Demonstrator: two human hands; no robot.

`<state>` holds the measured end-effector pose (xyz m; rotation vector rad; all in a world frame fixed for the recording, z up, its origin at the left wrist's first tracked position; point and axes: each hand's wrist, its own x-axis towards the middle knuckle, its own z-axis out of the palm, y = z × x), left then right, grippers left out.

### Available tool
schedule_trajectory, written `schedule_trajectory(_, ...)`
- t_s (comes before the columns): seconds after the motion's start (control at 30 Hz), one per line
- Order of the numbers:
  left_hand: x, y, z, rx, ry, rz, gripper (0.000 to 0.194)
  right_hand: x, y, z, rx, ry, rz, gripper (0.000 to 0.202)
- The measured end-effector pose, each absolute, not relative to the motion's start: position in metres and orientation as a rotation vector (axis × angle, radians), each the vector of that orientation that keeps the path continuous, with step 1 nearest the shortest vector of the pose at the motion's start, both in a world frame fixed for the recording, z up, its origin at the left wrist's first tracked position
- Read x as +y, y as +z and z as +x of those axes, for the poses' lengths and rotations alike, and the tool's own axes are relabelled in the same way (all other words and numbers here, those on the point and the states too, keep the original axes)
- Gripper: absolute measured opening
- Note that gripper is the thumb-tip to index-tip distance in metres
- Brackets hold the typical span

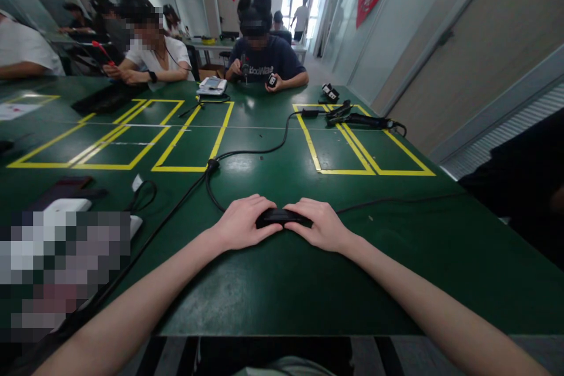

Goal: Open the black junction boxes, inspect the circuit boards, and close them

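Observation:
A smooth black oblong object [281, 217] lies low at the table's middle, held from both ends. My left hand [247, 220] wraps its left end, thumb along the near side. Around the right end my right hand [319, 223] is closed in the same way. My fingertips nearly meet over it, so only the middle shows, and its exact kind cannot be made out. A black cord [214, 192] runs up to my left hand from the left, and another dark cord [396, 201] leads away to the right beyond my right hand.
Yellow tape rectangles [180, 168] mark the green table [282, 299]. A black long-handled tool [363, 121] lies far right. A white device [212, 86] sits at the far edge. A person [267, 53] opposite holds a tool and a small part. Blurred items lie at left.

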<state>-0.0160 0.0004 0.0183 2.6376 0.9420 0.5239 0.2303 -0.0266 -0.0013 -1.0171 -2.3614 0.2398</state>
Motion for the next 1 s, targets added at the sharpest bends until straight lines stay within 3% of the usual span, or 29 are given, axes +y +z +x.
schedule_trajectory(0.2,0.000,0.018,-0.016,0.890,0.563,2.580,0.027,-0.026,0.003,0.232,-2.445,0.160,-0.866,0.045)
schedule_trajectory(0.47,0.001,0.016,-0.016,0.934,0.575,2.477,0.033,-0.029,-0.002,0.228,-2.336,0.207,-0.901,0.033)
schedule_trajectory(0.7,-0.002,0.027,-0.014,0.971,0.533,2.445,0.028,-0.030,0.005,0.228,-2.475,0.103,-0.864,0.045)
schedule_trajectory(1.0,0.002,0.015,-0.017,0.875,0.687,2.656,0.043,-0.026,0.002,0.240,-2.433,-0.050,-0.901,0.040)
